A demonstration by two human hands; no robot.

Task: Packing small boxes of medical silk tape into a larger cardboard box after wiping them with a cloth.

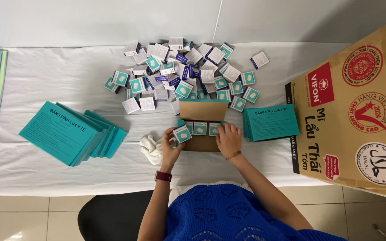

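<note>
1. A small open brown carton (203, 117) lies on the white-covered surface (45, 80), just in front of the person; every place below is told from it.
2. Inside it a row of small teal boxes (199, 128) stands side by side, faces up, probably so that they pack tightly.
3. The left hand (170, 143) is at the carton's left end, its fingers (174, 134) pinched on one small teal box (182, 134), held tilted at the end of the row.
4. The right hand (228, 139) rests at the carton's right end, fingers (227, 129) together and bent onto the last box of the row, seemingly steadying it; whether it grips one I cannot tell.
5. Just beyond the carton lies a loose heap of small teal and white boxes (184, 71), within easy reach.
6. Touching its right side is a neat stack of flat teal packs (271, 121); well to its left, a fanned pile of larger teal packs (68, 133).
7. A crumpled white cloth (150, 147) lies just left of it.
8. Farther right stands a big cardboard box (358, 111).
</note>
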